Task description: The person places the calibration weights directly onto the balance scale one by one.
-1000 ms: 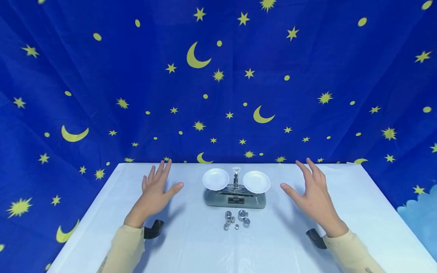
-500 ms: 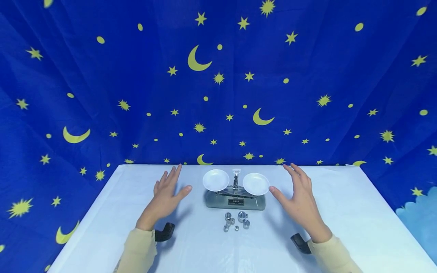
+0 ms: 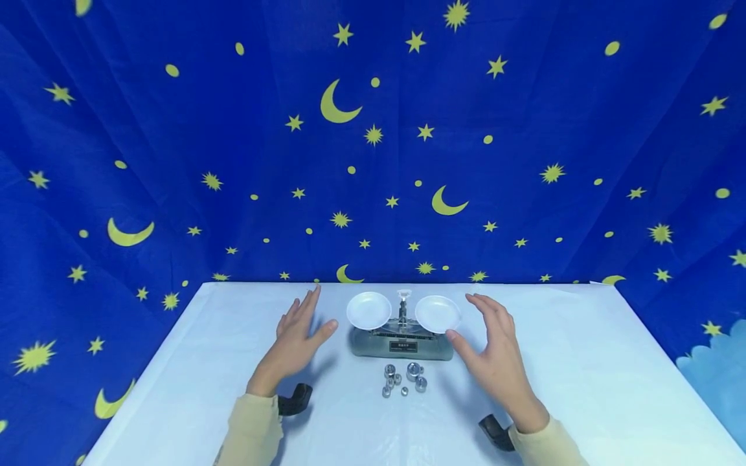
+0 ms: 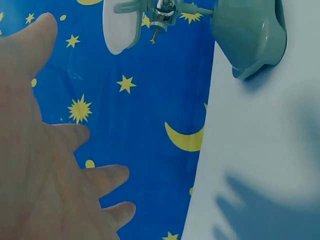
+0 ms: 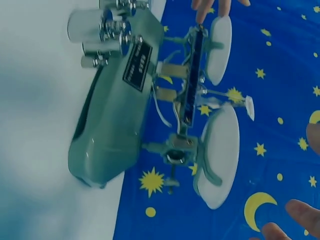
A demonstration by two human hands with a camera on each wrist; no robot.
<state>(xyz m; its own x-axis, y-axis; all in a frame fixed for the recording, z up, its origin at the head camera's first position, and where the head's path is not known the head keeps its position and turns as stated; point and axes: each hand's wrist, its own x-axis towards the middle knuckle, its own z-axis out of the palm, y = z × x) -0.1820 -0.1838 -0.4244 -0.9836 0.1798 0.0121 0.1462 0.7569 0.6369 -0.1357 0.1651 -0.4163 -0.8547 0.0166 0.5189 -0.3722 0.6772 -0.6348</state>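
A balance scale [image 3: 402, 343] with a grey-green base stands mid-table, its two white pans bare. Just in front of it, several shiny metal weights [image 3: 413, 371] sit in a loose group. My left hand [image 3: 294, 349] hovers left of the scale, fingers spread and holding nothing; the left wrist view shows that hand [image 4: 45, 165] apart from the scale. On the other side my right hand [image 3: 498, 362] is raised, thumb and fingers apart with nothing between them. Its thumb tip appears close to the right pan [image 3: 438, 314]; whether they touch I cannot tell.
A white cover lies over the table [image 3: 175, 388]. Behind it hangs a blue cloth [image 3: 262, 149] with yellow moons and stars. A black device [image 3: 295, 400] is worn at the left wrist, and another black device [image 3: 495, 432] at the right.
Both hands have moved inward toward the scale, the left one rightward and the right one leftward. The scale and weights stay where they were.
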